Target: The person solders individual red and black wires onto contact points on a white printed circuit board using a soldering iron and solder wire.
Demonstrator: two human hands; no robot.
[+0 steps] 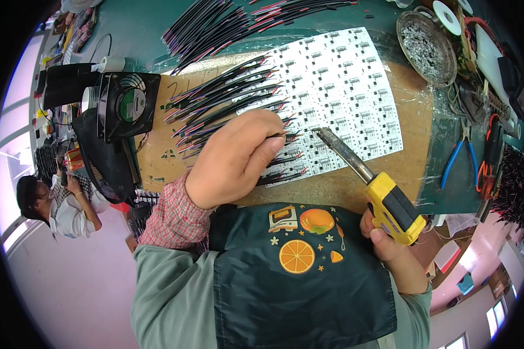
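A white sheet of small circuit boards [343, 93] lies on a brown board [416, 116] in front of me. Rows of black wires [215, 99] with red ends reach over its left part. My left hand [233, 151] is above these wires, thumb and forefinger pinched on a thin dark wire [278, 135]; its fingers hide part of the row. In my right hand [384, 239] is a yellow and black soldering gun [397, 209]. Its dark tip [320, 134] points left over the sheet, close to the pinched wire; whether it touches a board I cannot tell.
A black fan [130, 106] stands left of the wires. More wire bundles [206, 29] lie at the far side. To the right are a metal dish of solder scraps [428, 49], a white spool [446, 17] and blue-handled pliers [460, 154]. Another person [70, 200] sits far left.
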